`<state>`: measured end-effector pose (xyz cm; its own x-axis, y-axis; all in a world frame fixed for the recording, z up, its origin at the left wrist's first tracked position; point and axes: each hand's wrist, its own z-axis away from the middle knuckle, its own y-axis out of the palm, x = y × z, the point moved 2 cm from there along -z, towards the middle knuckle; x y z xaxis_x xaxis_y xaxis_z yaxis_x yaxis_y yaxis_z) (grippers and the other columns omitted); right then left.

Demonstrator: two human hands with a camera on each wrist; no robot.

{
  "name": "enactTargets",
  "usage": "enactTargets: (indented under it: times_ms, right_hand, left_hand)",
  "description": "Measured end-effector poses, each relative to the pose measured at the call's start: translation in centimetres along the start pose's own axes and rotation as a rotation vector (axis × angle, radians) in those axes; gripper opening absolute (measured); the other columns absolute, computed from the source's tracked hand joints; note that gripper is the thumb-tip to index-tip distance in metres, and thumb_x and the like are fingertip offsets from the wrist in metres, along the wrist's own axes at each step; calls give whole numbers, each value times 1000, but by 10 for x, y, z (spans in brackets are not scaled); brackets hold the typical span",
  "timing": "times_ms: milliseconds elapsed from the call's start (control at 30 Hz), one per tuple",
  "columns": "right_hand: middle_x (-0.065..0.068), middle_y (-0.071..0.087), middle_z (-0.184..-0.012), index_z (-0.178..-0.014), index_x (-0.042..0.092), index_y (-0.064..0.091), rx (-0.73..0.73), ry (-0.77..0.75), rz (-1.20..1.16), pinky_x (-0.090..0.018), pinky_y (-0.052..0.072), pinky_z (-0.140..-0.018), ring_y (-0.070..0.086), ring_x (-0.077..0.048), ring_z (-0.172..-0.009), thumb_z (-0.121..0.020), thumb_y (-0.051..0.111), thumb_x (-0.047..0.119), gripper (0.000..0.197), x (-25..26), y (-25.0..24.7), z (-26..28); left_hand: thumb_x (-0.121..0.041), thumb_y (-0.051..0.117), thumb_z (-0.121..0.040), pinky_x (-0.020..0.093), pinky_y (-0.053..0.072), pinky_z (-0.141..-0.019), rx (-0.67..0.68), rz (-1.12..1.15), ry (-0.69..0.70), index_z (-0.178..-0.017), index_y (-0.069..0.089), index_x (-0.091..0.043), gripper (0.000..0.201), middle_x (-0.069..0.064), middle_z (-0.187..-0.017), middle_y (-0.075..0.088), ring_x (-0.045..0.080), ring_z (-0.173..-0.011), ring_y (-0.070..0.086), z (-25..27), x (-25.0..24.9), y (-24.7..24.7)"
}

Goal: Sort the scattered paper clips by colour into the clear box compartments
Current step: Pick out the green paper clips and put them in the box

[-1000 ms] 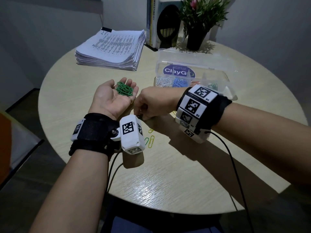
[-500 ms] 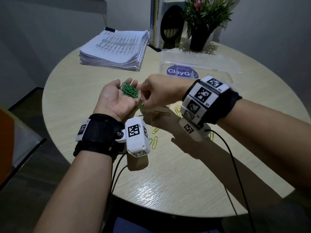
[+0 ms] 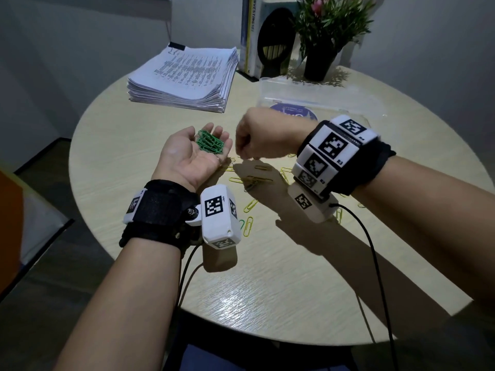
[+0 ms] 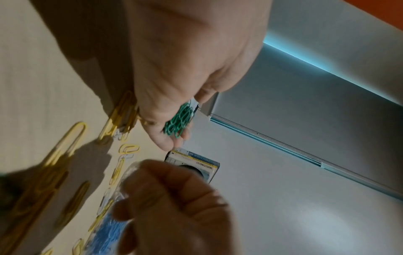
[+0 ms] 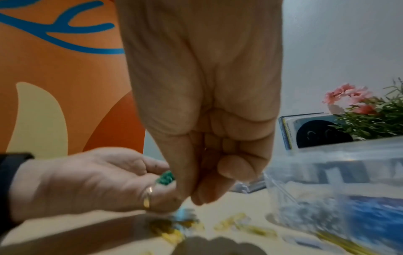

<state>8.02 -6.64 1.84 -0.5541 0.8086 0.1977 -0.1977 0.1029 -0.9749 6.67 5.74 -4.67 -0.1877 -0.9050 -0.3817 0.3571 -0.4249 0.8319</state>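
My left hand (image 3: 187, 159) lies palm up above the table, fingers relaxed, carrying a small heap of green paper clips (image 3: 210, 141) (image 4: 180, 120). My right hand (image 3: 254, 141) hovers just right of the left fingertips with its fingers curled and thumb against the forefinger (image 5: 207, 195); no clip shows between them. Several yellow clips (image 3: 257, 180) (image 4: 72, 138) lie scattered under both hands. The clear box (image 3: 308, 95) (image 5: 338, 172) stands behind the right hand, mostly hidden; blue clips (image 5: 370, 217) fill one compartment.
A thick stack of printed paper (image 3: 184, 76) sits at the back left of the round table (image 3: 267, 290). Books (image 3: 254, 33) and a potted plant (image 3: 326, 41) stand behind the box. Wrist cables (image 3: 375, 263) trail over the near edge.
My right hand rose from the table beside the left wrist to the left fingertips, then drew slightly right. The left hand stayed palm up with the green clips.
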Motion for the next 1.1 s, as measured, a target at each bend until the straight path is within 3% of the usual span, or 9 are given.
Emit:
enactTargets:
  times_ms: [67, 200, 300, 467, 633, 767, 967, 1100]
  right_hand:
    - [1, 68, -83, -95, 14, 74, 85, 28, 51, -26, 50, -70, 61, -14, -77, -84, 65, 17, 15, -6, 10, 5]
    - [4, 68, -85, -92, 19, 72, 167, 72, -9, -28, 53, -74, 63, -13, -82, -81, 72, 35, 20, -11, 24, 5]
    - [3, 65, -84, -87, 21, 67, 166, 62, 1, -29, 53, -73, 62, -16, -84, -82, 69, 30, 10, -10, 29, 3]
    - [2, 59, -79, -92, 14, 67, 126, 85, 24, -22, 42, -57, 55, -16, -78, -87, 62, 23, 12, -16, 24, 2]
    - [-1, 62, -85, -92, 13, 68, 52, 64, 61, -26, 41, -66, 57, -19, -82, -88, 63, 24, 13, -23, 21, 5]
    - [8, 62, -80, -87, 22, 67, 164, 16, 19, -25, 47, -70, 58, -11, -79, -81, 71, 25, 7, -16, 21, 13]
    - [6, 59, -85, -99, 17, 70, 223, -8, 108, -30, 50, -78, 55, -13, -81, -85, 68, 24, 16, -10, 29, 19]
    - [5, 64, -82, -92, 18, 69, 205, -113, 16, -25, 49, -71, 58, -12, -75, -83, 70, 25, 11, 2, 27, 26]
  left_hand:
    - [-26, 27, -103, 39, 47, -75, -1, 3, 6, -88, 55, -1, 40, 14, -82, 57, 26, -79, 56, 0, -1, -1]
    - [-26, 26, -103, 39, 46, -75, -10, -5, 10, -88, 55, -1, 41, 14, -83, 57, 26, -80, 56, 0, 0, -1]
    - [-26, 27, -103, 39, 45, -80, -16, -12, 12, -89, 55, -1, 40, 14, -84, 57, 25, -81, 56, 1, 1, -1]
    - [-27, 27, -103, 39, 45, -81, -18, -21, 14, -90, 56, -1, 40, 14, -86, 57, 26, -83, 56, 2, 2, 0]
    - [-27, 27, -103, 39, 47, -77, -10, -8, 14, -91, 55, -1, 40, 14, -84, 58, 25, -82, 56, 3, 0, -1]
    - [-27, 28, -103, 40, 46, -79, -15, 13, 21, -92, 56, 0, 40, 15, -84, 58, 25, -83, 57, 2, -3, -2]
    - [-27, 27, -103, 39, 47, -78, -29, -22, 21, -91, 55, -1, 40, 14, -82, 57, 25, -81, 56, 9, -3, -2]
    - [-27, 27, -103, 40, 47, -75, -27, -48, 41, -90, 55, -1, 40, 14, -81, 57, 25, -80, 56, 22, -8, -5]
